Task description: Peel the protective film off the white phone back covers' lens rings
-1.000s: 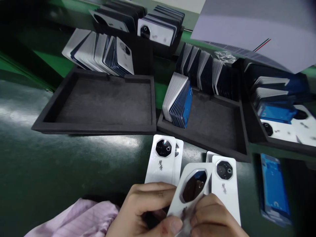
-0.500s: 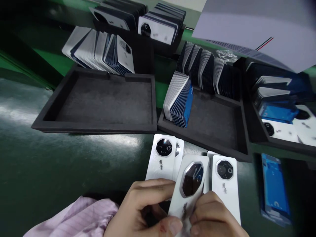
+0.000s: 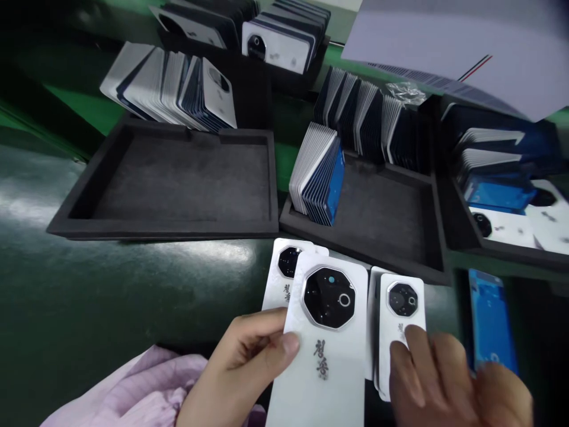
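Observation:
A white phone back cover [image 3: 324,350] with an octagonal black camera window and dark lettering is gripped at its left edge by my left hand [image 3: 249,359], thumb on its face. Beneath and behind it lies another white cover [image 3: 275,279] on the table. My right hand [image 3: 448,379], its fingers curled and smeared by motion, is over the lower part of a small stack of white covers [image 3: 402,302]. Whether anything is between those fingers is hidden. A blue-filmed panel [image 3: 493,317] lies just beyond it on the right.
Two black foam trays [image 3: 178,228] [image 3: 438,237] sit ahead; the right one holds a leaning row of covers [image 3: 313,172]. Farther back stand packed rows of covers [image 3: 169,89]. Another tray [image 3: 524,252] with covers is at right. A pale sheet [image 3: 444,47] hangs at upper right.
My right hand has left the held cover and moved right, over the neighbouring stack. The held cover is now turned to face me more fully, in my left hand alone.

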A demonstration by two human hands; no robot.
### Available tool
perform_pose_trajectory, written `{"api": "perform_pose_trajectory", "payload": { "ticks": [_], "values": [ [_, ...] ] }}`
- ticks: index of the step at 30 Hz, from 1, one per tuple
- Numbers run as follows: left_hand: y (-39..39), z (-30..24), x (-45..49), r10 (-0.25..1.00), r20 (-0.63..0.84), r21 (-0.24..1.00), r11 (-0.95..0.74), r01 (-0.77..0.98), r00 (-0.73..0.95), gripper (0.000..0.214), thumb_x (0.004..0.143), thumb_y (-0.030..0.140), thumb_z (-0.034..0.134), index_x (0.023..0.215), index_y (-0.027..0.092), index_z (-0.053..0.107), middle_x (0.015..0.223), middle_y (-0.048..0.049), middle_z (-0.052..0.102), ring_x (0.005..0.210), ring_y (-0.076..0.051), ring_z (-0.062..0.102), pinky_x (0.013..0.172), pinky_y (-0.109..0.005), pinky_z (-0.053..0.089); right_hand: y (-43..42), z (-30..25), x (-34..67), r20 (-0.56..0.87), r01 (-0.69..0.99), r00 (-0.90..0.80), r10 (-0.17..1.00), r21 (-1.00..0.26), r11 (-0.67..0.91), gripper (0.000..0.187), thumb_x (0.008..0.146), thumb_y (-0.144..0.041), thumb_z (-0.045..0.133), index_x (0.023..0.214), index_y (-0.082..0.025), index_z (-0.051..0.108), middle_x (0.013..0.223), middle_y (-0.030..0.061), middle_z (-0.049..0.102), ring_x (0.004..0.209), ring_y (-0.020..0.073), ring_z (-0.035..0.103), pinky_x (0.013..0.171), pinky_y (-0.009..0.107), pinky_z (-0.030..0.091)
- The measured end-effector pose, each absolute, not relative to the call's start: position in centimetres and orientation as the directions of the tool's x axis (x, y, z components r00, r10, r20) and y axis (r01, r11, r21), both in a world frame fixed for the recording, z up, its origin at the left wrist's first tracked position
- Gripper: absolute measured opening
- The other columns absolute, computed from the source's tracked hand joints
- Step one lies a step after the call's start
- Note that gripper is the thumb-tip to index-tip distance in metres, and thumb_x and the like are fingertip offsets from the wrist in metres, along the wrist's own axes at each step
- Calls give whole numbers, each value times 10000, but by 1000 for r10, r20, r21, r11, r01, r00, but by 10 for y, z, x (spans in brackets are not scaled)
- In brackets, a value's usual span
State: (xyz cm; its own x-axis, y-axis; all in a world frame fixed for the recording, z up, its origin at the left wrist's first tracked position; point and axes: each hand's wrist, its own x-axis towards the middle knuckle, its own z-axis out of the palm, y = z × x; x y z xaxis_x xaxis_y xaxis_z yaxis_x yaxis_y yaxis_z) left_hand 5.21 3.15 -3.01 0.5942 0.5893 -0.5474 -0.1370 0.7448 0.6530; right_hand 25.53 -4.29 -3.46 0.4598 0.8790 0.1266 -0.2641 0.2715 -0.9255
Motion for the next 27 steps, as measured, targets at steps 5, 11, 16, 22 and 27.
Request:
{"api": "perform_pose_trajectory", "payload": {
  "ticks": [5, 11, 16, 22, 27],
  "values": [
    [32, -28, 57, 608, -500, 787, 617, 30, 617, 318, 1012, 410, 622, 853, 212, 813, 765, 8, 584, 728, -158, 469, 617, -220, 380, -49, -27, 253, -171, -134, 583, 795, -985, -113, 121, 915, -240, 762, 817, -254, 693, 764, -14, 620, 692, 116, 586, 609, 216, 502],
    [34, -30, 62, 565, -475, 833, 537, 137, 674, 305, 1028, 278, 554, 828, 183, 764, 756, 20, 542, 662, -133, 397, 556, -225, 316, -48, -29, 251, -129, 71, 616, 777, -973, -218, 89, 887, -283, 791, 818, -269, 736, 804, -12, 694, 703, 111, 645, 606, 160, 538],
    [36, -29, 67, 517, -517, 796, 584, 160, 682, 284, 1001, 298, 599, 780, 161, 715, 756, 12, 543, 671, -136, 406, 569, -237, 304, -45, -30, 252, -94, 153, 592, 801, -962, -226, 76, 880, -230, 784, 858, -301, 767, 808, -19, 742, 699, 122, 693, 630, 172, 576],
    [35, -31, 67, 528, -532, 806, 555, 205, 662, 288, 1001, 298, 567, 790, 173, 719, 721, 14, 506, 690, -157, 416, 594, -249, 333, -42, -33, 259, -131, 166, 542, 830, -951, -259, 93, 860, -235, 805, 875, -324, 786, 809, -35, 760, 676, 100, 686, 615, 137, 557],
    [35, -27, 67, 510, -548, 796, 560, 227, 663, 296, 995, 282, 569, 722, 184, 631, 659, 45, 402, 617, -129, 312, 532, -247, 261, -42, -33, 259, -139, 184, 531, 836, -944, -274, 70, 857, -253, 808, 862, -321, 794, 807, -32, 769, 681, 110, 685, 601, 153, 549]
  ]
}}
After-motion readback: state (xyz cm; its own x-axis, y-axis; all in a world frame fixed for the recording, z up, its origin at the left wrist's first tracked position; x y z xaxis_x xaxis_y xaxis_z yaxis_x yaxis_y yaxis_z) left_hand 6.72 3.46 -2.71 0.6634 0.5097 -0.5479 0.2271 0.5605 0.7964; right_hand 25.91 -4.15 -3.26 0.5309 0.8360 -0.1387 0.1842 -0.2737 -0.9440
